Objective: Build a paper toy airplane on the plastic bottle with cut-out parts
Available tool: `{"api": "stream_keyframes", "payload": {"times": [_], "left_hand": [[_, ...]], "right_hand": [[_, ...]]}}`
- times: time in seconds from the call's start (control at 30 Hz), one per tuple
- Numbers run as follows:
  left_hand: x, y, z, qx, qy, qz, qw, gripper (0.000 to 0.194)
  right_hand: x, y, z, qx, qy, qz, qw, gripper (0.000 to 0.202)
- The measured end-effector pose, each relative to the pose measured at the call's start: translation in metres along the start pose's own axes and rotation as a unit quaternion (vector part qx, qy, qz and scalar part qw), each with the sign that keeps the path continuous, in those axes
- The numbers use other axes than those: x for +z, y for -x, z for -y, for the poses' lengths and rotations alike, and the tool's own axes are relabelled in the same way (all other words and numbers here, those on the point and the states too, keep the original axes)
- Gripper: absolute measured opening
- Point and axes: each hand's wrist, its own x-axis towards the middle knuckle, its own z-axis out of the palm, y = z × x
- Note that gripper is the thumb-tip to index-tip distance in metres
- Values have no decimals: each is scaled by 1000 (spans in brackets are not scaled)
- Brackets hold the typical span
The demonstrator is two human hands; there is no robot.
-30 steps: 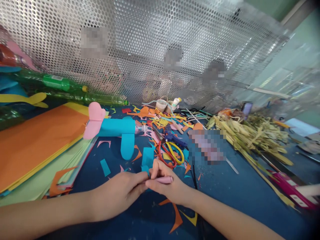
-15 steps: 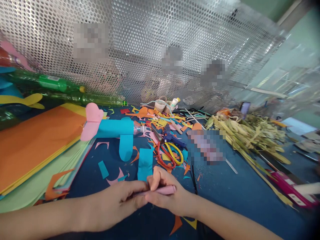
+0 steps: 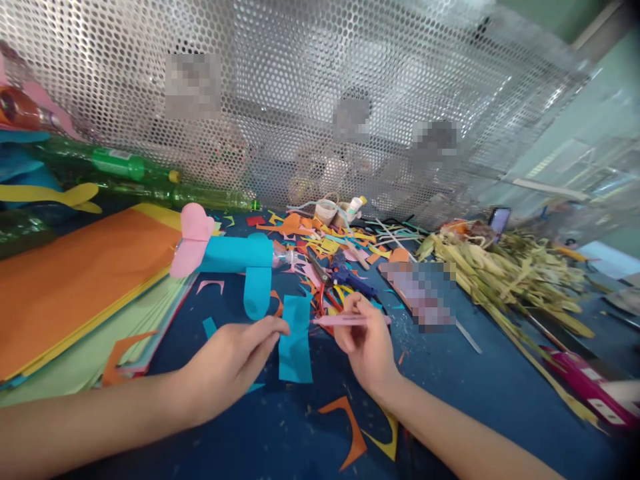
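My right hand [image 3: 367, 343] holds a slim pink pen [image 3: 350, 321] level, its narrow tip pointing left. Close to that tip lies a creased strip of blue paper [image 3: 296, 357]. The fingertips of my left hand [image 3: 250, 353] are pinched together at the strip's left edge; whether they grip it or hold something small is hidden. Beyond the strip, a bottle wrapped in blue paper [image 3: 235, 253] lies on its side, with a pink paper piece [image 3: 193, 243] at its left end. Scissors [image 3: 327, 297] with red and yellow handles lie partly behind my right hand.
Stacked coloured paper [image 3: 85, 273] covers the left. Scraps [image 3: 345, 433] lie around the blue table, beside a blue glue gun [image 3: 353, 277] and a blurred phone-like slab [image 3: 420, 297]. Dried husks [image 3: 500, 267] fill the right. Green bottles [image 3: 130, 167] lie before a perforated metal screen [image 3: 280, 80].
My hands have drawn apart from the pen they both held. The right one carried it up and to the right; the left moved up and slightly left to the blue strip.
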Motion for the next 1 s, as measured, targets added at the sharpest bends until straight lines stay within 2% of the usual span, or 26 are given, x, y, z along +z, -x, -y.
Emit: {"api": "stream_keyframes", "payload": {"times": [0.07,0.13,0.2,0.27,0.37,0.47,0.57,0.73,1.0], "left_hand": [[3,0,8,75,-101,5,992,38],[6,0,13,119,-206,53,970,53],[9,1,13,135,-276,100,946,58],[10,3,10,139,-303,118,935,55],[13,7,3,123,-299,114,939,50],[17,12,-3,100,-283,108,948,50],[21,15,-3,85,-280,109,950,55],[24,16,0,72,-278,123,950,62],[23,14,0,70,-267,128,953,58]], "right_hand": [[0,-1,-3,11,52,8,999,25],[2,1,-5,11,100,47,994,20],[3,5,-6,-4,145,69,987,18],[4,7,-6,-12,187,64,980,25],[4,9,-5,2,216,57,975,26],[4,10,-4,-1,239,95,966,21],[4,10,-5,-4,275,128,953,24],[3,7,-9,-28,323,100,941,29],[0,6,-12,-27,366,108,924,29]]}}
